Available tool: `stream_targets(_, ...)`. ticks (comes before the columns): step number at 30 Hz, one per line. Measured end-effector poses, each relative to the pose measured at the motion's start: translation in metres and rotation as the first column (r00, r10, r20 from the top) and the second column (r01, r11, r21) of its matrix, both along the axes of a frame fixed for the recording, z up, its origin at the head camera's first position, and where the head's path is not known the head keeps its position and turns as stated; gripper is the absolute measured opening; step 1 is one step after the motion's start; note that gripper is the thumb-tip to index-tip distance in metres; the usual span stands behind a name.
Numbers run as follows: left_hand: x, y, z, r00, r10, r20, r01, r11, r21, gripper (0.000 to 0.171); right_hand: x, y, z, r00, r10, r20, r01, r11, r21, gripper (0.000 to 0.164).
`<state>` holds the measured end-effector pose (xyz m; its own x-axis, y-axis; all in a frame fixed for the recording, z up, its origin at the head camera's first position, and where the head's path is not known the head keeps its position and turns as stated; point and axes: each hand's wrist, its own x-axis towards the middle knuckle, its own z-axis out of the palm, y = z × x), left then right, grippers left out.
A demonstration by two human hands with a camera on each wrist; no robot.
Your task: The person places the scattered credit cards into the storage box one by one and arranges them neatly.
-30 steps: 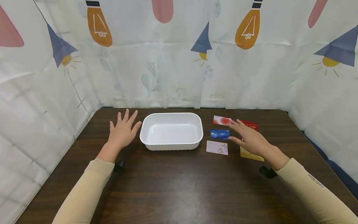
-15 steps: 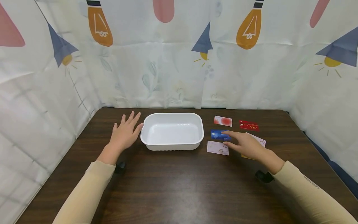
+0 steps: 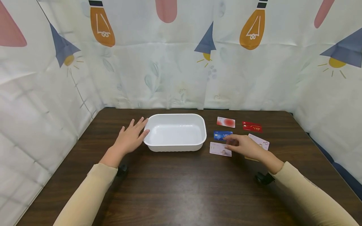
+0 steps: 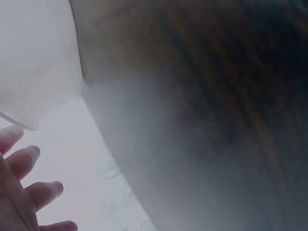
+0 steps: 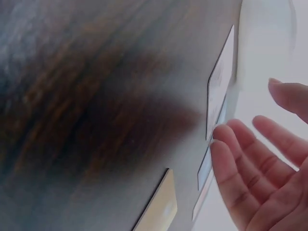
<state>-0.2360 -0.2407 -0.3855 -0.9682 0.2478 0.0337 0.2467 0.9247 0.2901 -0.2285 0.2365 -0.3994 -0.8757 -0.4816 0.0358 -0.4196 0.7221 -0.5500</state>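
My left hand (image 3: 129, 137), fingers spread, is at the left rim of a white rectangular plastic basin (image 3: 175, 147); the left wrist view shows its fingertips close to the rim, and I cannot tell whether they touch. My right hand (image 3: 245, 146) hovers by a blue VIP card (image 3: 219, 135) and a pale pink card (image 3: 219, 149). In the right wrist view its thumb (image 5: 291, 96) stands apart from the loosely bent fingers, with nothing between them. Beneath that hand, a second pale pink card (image 3: 261, 142) and a yellow card (image 5: 161, 204) are partly hidden.
Farther back on the dark wooden table (image 3: 169, 185) lie a white card with a red disc (image 3: 225, 122) and a red VIP card (image 3: 252, 126). A patterned white curtain (image 3: 175, 75) hangs along the back and sides.
My right hand has come down and nearer from above the cards, uncovering the red VIP card, and its fingers have bent more. My left hand has shifted right, up to the basin's rim.
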Motion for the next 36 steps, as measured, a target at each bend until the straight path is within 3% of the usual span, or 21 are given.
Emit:
stream_targets(11,0.001,-0.001,-0.006,0.999,-0.044,0.012,0.044,0.999,-0.013,0.074,-0.01,0.001,-0.002,0.991,-0.004,0.134,0.0,1.0,0.03,0.046)
stream_targets(19,0.001,-0.001,-0.007,0.998,-0.064,0.004,0.064,0.998,-0.016,0.075,-0.017,0.006,-0.003,0.947,-0.029,0.321,0.032,0.999,-0.005,0.052)
stream_targets(27,0.0,-0.003,-0.004,0.996,-0.083,0.04,0.083,0.997,-0.004,0.082,-0.022,0.005,0.0,0.931,-0.042,0.362,0.034,0.999,0.029,0.054)
stream_targets(36,0.002,-0.01,-0.001,0.986,-0.138,0.095,0.131,0.989,0.073,0.086,-0.023,0.002,0.001,0.927,-0.061,0.371,0.045,0.998,0.051,0.04)
